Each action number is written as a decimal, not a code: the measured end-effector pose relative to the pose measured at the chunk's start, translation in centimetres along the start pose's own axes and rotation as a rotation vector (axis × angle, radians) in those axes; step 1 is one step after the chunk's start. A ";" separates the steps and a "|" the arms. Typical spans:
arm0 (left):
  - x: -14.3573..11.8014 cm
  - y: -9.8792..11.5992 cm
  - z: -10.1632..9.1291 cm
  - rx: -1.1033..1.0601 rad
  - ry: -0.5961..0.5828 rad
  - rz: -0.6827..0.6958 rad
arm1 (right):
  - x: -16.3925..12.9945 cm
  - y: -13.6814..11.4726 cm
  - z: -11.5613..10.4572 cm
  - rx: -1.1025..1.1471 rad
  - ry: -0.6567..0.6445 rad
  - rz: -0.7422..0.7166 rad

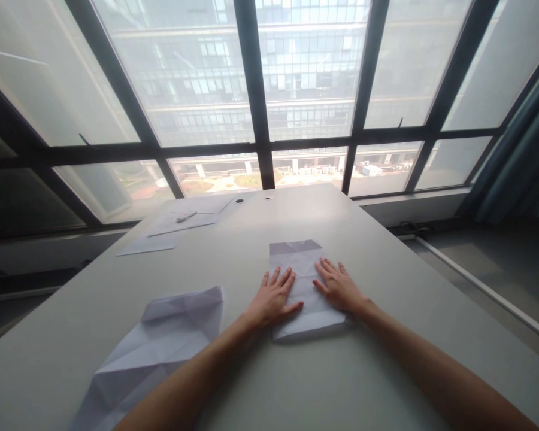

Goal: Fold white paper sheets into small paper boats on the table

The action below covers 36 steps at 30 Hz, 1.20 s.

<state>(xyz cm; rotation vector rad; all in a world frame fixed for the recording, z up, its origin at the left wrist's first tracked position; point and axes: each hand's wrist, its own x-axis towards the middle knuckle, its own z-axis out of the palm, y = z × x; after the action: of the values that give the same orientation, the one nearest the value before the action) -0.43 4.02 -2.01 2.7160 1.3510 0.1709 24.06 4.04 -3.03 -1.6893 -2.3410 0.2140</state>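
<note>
A folded sheet of white paper (306, 299) lies on the white table (233, 257), its far edge creased and its near edge slightly raised. On its left side my left hand (275, 297) rests flat, fingers spread and thumb reaching inward. My right hand (338, 286) lies on the right side of the same sheet, fingers apart. Neither hand grips anything. To the left, a larger creased sheet of paper (161, 338) stands partly bent up from the table, its near part covered by my left forearm.
At the far left of the table are flat white sheets (161, 242) with a small white object (187, 217) on top, too small to name. Two round holes show near the far edge. A framed window (260, 90) rises behind, and a dark curtain (512, 137) hangs at right.
</note>
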 end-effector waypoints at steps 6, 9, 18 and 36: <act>0.1 -0.1 -0.1 -0.031 0.055 -0.053 | 0.3 0.6 0.1 0.001 0.008 0.034; 0.4 0.1 -0.5 -0.034 0.054 -0.065 | 0.2 0.4 0.2 0.000 0.010 0.033; 1.8 -0.2 -1.7 -0.003 0.172 -0.073 | 0.2 0.2 0.2 0.009 0.029 0.031; 1.7 -1.5 -0.4 0.030 -0.028 0.013 | 0.3 0.3 -0.9 0.036 -0.014 -0.151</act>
<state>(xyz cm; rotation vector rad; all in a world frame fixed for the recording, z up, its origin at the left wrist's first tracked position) -0.60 6.30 -1.77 2.7413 1.3392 0.1141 24.49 4.42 -2.23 -1.4918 -2.4462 0.2389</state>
